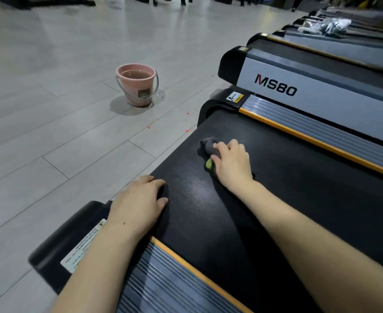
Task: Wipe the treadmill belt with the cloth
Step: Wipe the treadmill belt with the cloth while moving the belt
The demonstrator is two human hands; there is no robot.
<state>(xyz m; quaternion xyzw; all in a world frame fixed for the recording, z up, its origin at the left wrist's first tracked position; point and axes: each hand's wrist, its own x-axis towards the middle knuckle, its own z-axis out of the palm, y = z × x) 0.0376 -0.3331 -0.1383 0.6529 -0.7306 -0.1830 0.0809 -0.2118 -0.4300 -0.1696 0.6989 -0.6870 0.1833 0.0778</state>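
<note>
A pale tiled gym floor (50, 136) stretches away to the left, with a row of treadmills running off to the right. Out on the tiles stands a pink bucket (138, 86) holding water, a small wet patch at its base, well apart from both hands.

Nearer, the left hand (138, 204) rests flat on the near-left corner of the treadmill belt (208, 211), fingers straight and relaxed, holding nothing; it looks like a brace. Its forearm crosses the ribbed side rail (163, 279) with the orange edge.

Further right and further up the belt, the right hand (231, 163) presses down on the cloth (207, 146), a bunched grey rag with a green patch showing. The fingers curl over it, and most of the cloth pokes out to the left of the fingertips, toward the belt's end. The 2 hands are well apart. Beyond the far rail sits the next treadmill (298, 86), marked MS80.

Risks, as I judge them: the belt may roll under the sideways push, taking the bracing hand with it; the bunched cloth covers little, so strips could be missed; and a wet cloth could leave the belt slippery.
</note>
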